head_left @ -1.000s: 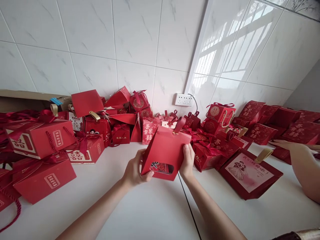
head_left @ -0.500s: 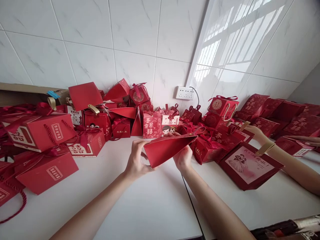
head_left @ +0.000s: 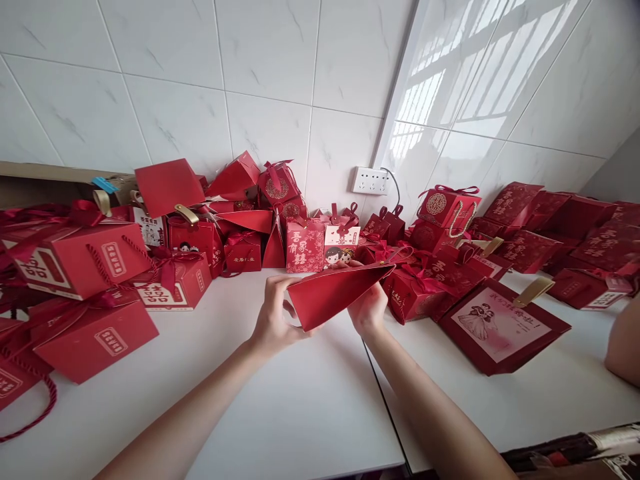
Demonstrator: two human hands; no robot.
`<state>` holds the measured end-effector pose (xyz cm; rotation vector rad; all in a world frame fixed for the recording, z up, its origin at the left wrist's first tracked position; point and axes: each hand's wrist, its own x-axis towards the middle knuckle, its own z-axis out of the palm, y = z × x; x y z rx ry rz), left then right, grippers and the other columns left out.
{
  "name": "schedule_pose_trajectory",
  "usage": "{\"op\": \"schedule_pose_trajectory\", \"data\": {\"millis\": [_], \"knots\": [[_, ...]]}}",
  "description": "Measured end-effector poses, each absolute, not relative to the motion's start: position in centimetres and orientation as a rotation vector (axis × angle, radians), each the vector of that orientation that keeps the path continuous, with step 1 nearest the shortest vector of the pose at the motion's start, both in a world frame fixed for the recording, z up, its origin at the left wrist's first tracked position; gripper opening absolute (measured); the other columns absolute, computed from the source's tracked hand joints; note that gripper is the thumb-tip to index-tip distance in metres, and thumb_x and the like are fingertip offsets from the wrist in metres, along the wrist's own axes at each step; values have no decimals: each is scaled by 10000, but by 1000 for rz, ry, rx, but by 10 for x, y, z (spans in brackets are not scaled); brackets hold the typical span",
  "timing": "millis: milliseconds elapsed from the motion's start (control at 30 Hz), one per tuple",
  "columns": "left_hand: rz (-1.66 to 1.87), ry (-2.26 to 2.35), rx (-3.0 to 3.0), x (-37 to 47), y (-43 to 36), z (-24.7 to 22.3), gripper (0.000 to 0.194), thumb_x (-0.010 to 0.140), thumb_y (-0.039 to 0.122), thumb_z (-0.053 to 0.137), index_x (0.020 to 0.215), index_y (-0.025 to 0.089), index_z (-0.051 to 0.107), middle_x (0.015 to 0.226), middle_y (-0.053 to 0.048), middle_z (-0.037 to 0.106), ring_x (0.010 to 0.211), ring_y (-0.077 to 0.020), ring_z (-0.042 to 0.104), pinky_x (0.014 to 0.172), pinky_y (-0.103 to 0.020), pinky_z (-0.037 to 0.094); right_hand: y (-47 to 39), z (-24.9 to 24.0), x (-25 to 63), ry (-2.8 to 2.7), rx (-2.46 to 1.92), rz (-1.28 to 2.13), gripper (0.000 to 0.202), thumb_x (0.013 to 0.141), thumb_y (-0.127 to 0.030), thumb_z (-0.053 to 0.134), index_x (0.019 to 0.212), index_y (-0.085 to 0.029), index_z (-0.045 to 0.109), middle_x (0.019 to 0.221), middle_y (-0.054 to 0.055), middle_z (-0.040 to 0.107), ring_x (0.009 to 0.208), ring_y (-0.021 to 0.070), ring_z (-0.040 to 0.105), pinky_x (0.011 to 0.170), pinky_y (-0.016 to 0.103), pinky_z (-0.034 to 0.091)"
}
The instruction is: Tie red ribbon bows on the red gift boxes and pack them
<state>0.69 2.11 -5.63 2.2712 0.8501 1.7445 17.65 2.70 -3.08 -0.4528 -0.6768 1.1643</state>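
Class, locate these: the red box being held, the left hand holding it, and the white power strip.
Red box [head_left: 340, 295]: head view, on its plain face.
Left hand [head_left: 271, 317]: head view, middle of the hand.
White power strip [head_left: 371, 181]: head view, socket face.

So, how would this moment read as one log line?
left hand: holding red box, left end | right hand: holding same box, right part | box: over white table, plain side toward camera

the left forearm [head_left: 195, 397] and right forearm [head_left: 430, 403] are angled forward and inward. the left hand [head_left: 271, 313] is curled in a grip. the right hand [head_left: 369, 310] is cupped, fingers partly hidden.
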Motion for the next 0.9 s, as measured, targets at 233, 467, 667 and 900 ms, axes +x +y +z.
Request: {"op": "schedule_pose_trajectory", "data": {"millis": [233, 467, 667, 900], "knots": [[1589, 797, 2178, 6, 22, -54, 656, 581, 369, 784, 1133, 226, 459, 1017, -41, 440, 767, -122, 510, 432, -172, 494, 34, -38, 175, -363, -763, 1336, 163, 854, -303, 484, 760, -203, 571, 603, -26, 628, 537, 115, 590, 544, 221, 506], [1442, 774, 1604, 12, 20, -51, 558, 671, 450, 709, 1087, 202, 431, 918, -43, 562, 762, -154, 600, 478, -201, 509, 29, -37, 175, -493, -932, 1744, 277, 867, -370, 423, 756, -175, 585, 570, 0, 636, 432, 122, 570, 397, 212, 463], [1428, 754, 1569, 8, 21, -52, 596, 682, 527, 655, 1118, 226, 381, 860, -7, 546, 673, -129, 573, 391, -184, 454, 29, -41, 175, -512, -922, 1738, 182, 819, -302, 495, 737, -169, 589, 536, -27, 613, 443, 98, 578, 396, 173, 474], [1418, 708, 1613, 8, 23, -54, 562, 706, 529, 627, 1099, 233, 354, 875, -15, 566, 683, -127, 575, 398, -175, 444, 28, -45, 174, -710, -737, 1639, 136, 758, -285, 573, 814, -177, 635, 778, 19, 710, 724, 168, 670, 607, 269, 562]]}}
